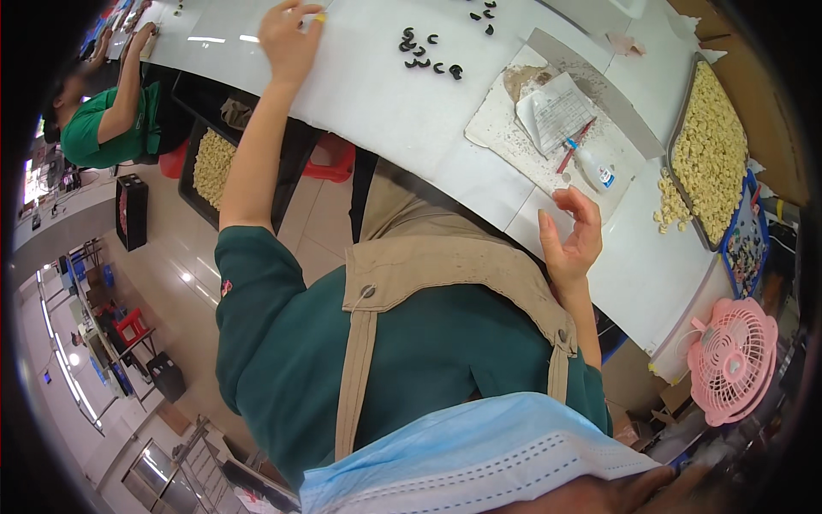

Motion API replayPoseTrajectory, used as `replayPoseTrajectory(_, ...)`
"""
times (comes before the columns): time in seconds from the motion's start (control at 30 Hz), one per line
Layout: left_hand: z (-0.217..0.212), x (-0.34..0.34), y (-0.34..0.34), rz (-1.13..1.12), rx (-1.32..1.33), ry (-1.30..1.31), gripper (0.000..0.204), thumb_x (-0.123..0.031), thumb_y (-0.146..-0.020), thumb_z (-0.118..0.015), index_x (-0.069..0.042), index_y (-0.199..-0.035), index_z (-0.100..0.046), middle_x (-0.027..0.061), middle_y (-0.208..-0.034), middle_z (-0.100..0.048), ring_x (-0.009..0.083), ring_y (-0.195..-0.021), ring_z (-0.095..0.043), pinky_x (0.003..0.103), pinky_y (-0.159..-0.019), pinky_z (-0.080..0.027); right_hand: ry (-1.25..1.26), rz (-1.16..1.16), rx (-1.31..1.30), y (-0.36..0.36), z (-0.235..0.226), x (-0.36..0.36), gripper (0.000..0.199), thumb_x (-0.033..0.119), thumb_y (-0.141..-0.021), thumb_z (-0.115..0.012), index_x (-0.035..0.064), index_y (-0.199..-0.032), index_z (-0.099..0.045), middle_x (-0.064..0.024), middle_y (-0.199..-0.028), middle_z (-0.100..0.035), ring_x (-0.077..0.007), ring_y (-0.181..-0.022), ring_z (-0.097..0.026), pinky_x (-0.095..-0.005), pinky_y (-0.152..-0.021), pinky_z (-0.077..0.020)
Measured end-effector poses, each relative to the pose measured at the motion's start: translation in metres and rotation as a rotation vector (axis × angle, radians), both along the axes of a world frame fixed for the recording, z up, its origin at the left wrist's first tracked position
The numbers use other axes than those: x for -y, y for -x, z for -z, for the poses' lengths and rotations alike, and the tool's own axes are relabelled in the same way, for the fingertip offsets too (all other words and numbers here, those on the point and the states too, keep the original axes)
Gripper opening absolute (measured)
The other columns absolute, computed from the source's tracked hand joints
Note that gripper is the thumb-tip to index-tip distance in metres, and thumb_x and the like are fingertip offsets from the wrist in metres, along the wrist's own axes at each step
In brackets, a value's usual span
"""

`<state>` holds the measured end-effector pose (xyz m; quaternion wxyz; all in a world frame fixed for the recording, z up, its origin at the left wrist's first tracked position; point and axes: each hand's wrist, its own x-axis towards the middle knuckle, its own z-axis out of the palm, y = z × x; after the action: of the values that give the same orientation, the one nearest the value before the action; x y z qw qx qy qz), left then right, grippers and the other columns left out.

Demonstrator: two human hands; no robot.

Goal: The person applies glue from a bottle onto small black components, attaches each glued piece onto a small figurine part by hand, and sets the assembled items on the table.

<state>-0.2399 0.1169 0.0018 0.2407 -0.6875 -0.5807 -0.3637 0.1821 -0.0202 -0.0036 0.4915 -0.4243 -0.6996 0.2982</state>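
My left hand (289, 38) is stretched far out to the upper left and rests on the white table (368, 94) with its fingers apart. A small yellow bit shows at one fingertip; I cannot tell what it is. Several dark curved pieces (428, 53) lie on the table to the right of that hand. My right hand (571, 236) is raised at the near table edge, palm turned inward, fingers loosely curled and holding nothing. Just beyond it lies a white board (505, 128) with a sheet of paper (555, 110), a red pen (575, 144) and a small squeeze bottle (595, 169).
A metal tray of pale nuts (709, 146) stands at the right, with some spilled beside it. A pink fan (733, 360) sits lower right. Below the table are another nut tray (212, 167) and a red stool (332, 158). A person in green (103, 128) works at the far left.
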Motion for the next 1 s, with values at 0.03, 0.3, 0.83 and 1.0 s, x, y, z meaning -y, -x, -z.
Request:
replayPoseTrajectory(0.03, -0.004, 0.0, -0.021, 0.111, 0.142, 0.098, 0.011, -0.004, -0.068, -0.062, -0.006, -0.078, -0.064, 0.0108, -0.081, -0.059, 0.0262, -0.08, -0.056, 0.036, -0.073, -0.043, 0.007, 0.008, 0.009, -0.001, 0.001, -0.001, 0.045, -0.001, -0.068, -0.069, -0.0006, -0.11, -0.051, -0.0124, -0.095, -0.059, -0.0188, -0.083, -0.057, -0.0282, -0.074, -0.0462)
replayPoseTrajectory(0.3, -0.028, -0.011, -0.106, 0.367, 0.082, 0.431, 0.014, -0.027, -0.067, -0.065, -0.016, -0.073, -0.069, 0.0025, -0.081, -0.062, 0.0208, -0.086, -0.055, 0.042, -0.076, -0.031, 0.047, -0.015, 0.02, 0.002, 0.0, -0.001, 0.027, -0.004, -0.072, -0.065, -0.0002, -0.098, -0.059, -0.0084, -0.08, -0.061, -0.0144, -0.07, -0.058, -0.0243, -0.066, -0.0468)
replayPoseTrajectory(0.83, 0.0, 0.12, -0.197, 0.834, 1.357, 0.988, 0.023, 0.0, -0.079, -0.059, 0.001, -0.102, -0.056, 0.007, -0.088, -0.063, 0.0086, -0.077, -0.059, 0.02, -0.07, -0.046, 0.179, 0.341, 0.347, -0.04, -0.018, -0.047, 0.026, 0.019, -0.077, -0.066, 0.005, -0.099, -0.06, -0.0096, -0.094, -0.06, -0.0215, -0.082, -0.056, -0.0301, -0.067, -0.0452)
replayPoseTrajectory(1.0, 0.008, 0.157, -0.217, 0.795, 1.775, 1.056, 0.024, 0.004, -0.08, -0.058, 0.006, -0.104, -0.054, 0.0109, -0.091, -0.061, 0.0158, -0.087, -0.062, 0.025, -0.077, -0.049, 0.154, 0.228, 0.49, -0.032, -0.016, -0.039, 0.027, 0.018, -0.076, -0.067, 0.0043, -0.097, -0.059, -0.0099, -0.083, -0.06, -0.0213, -0.074, -0.056, -0.0294, -0.062, -0.0457)
